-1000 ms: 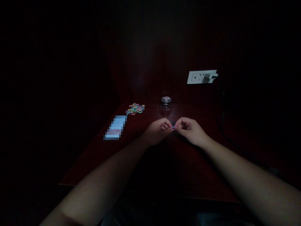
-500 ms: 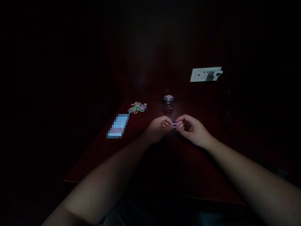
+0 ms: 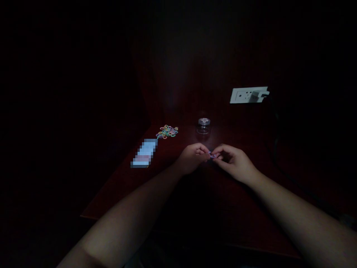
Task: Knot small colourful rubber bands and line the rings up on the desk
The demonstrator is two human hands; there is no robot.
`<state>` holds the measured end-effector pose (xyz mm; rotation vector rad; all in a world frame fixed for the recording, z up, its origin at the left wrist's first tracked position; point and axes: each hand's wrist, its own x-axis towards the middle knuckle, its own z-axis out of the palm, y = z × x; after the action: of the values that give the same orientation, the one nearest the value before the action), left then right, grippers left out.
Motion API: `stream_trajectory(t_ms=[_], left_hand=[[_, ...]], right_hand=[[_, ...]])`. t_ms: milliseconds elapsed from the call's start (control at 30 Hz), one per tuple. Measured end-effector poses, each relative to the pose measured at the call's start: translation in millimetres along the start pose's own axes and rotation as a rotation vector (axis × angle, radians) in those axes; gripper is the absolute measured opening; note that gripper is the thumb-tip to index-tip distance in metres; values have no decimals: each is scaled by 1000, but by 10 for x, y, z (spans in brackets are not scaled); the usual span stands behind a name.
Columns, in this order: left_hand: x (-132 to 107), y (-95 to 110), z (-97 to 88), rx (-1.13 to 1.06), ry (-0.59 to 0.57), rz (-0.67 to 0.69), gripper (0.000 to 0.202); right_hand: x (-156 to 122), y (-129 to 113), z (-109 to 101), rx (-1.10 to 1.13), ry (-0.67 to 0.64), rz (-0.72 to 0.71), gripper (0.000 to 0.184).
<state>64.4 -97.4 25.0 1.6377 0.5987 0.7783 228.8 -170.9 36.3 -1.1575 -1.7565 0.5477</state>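
Between my two hands is a small lilac hair tie (image 3: 213, 156), a soft-looking ring. My left hand (image 3: 194, 156) pinches its left side, thumb against fingers. On the other side my right hand (image 3: 233, 160) grips it between thumb and fingertips. The fingers cover parts of the ring. Beyond the hands stands a clear round jar (image 3: 203, 127) with a lid on. To the left lies a loose pile of several pastel hair ties (image 3: 167, 131).
A phone (image 3: 144, 153) with a lit, pixelated screen lies on the dark red table (image 3: 117, 193), left of my arms. On the wall at the back right is a white socket plate (image 3: 248, 95) with a plug in it. A dark cable (image 3: 290, 178) runs along the right side.
The view has shifted, so everything sits slightly lower and further right. Between my fingers the lilac hair tie has turned from an open oval to a tilted, partly covered shape.
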Motion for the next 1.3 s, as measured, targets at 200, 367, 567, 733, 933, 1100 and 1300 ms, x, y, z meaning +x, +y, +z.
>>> stream_trajectory(t_ms=[200, 367, 567, 733, 933, 1100, 1300], left_hand=[[-7, 11, 5, -25, -8, 11, 17], [-9, 14, 6, -34, -26, 10, 20], [-20, 20, 1, -12, -23, 32, 18], [-15, 15, -2, -33, -21, 50, 16], [-16, 21, 1, -41, -33, 53, 17], [-26, 21, 6, -12, -35, 54, 17], [-32, 17, 5, 10, -10, 39, 12]], right_hand=[[1, 51, -4, -31, 35, 28, 14], [-3, 39, -6, -21, 44, 31, 15], [4, 20, 1, 10, 42, 32, 16], [8, 38, 13, 137, 54, 68, 20], [9, 52, 9, 153, 61, 96, 22], [15, 53, 6, 169, 54, 115, 23], [6, 64, -2, 147, 71, 131, 20]])
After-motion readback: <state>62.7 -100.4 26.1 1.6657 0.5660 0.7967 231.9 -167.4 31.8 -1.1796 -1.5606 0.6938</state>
